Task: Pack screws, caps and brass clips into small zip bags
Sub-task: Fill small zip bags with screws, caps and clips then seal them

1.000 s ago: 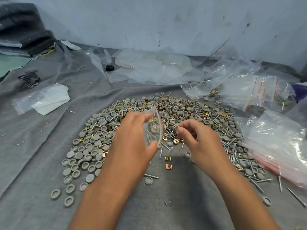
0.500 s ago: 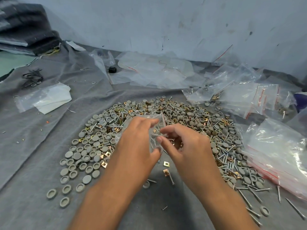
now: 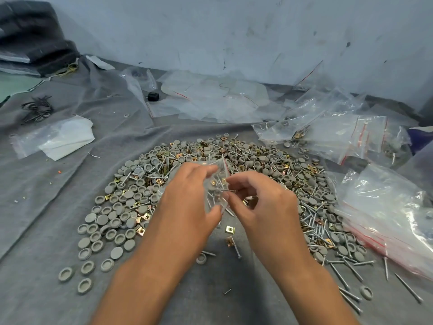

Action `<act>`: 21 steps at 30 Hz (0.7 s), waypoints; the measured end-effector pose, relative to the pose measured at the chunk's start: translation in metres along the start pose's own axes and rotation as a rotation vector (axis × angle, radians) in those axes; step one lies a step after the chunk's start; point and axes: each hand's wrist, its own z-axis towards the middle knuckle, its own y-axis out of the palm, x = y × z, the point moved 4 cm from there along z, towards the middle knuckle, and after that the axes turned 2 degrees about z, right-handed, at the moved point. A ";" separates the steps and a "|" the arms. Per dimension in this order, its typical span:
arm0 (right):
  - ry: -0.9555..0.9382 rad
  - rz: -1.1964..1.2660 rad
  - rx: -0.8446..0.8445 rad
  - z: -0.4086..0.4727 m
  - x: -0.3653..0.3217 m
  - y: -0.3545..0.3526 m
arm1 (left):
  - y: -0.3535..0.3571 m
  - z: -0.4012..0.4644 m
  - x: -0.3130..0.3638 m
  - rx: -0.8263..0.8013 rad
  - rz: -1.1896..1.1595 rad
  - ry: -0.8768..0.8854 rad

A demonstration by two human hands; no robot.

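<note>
My left hand [image 3: 187, 202] grips a small clear zip bag [image 3: 216, 184] upright above the pile; screws and brass clips show through its plastic. My right hand [image 3: 260, 205] pinches a thin screw [image 3: 228, 190] at the bag's open side, thumb and forefinger touching the plastic. Under and around both hands a wide heap spreads on the grey cloth: grey round caps [image 3: 121, 207], brass clips [image 3: 230, 229] and silver screws [image 3: 314, 226].
Filled and empty zip bags lie at the right [image 3: 384, 214] and back right [image 3: 332, 134]. More clear bags are heaped at the back centre [image 3: 215, 99]. A flat bag with white sheets [image 3: 58, 139] lies left, black wire ties [image 3: 37, 109] beyond it.
My right hand has moved left to the bag's mouth and now pinches a screw against it. My left hand has kept hold of the bag and tipped it slightly.
</note>
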 end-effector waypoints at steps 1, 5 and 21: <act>0.003 0.008 -0.004 0.000 0.000 0.000 | 0.000 0.000 0.000 0.002 0.002 0.001; -0.021 0.002 -0.032 -0.001 -0.003 0.001 | -0.001 0.002 -0.002 0.019 0.022 0.005; 0.462 -0.424 -0.412 -0.031 0.074 -0.082 | -0.013 0.000 0.007 0.130 -0.049 0.006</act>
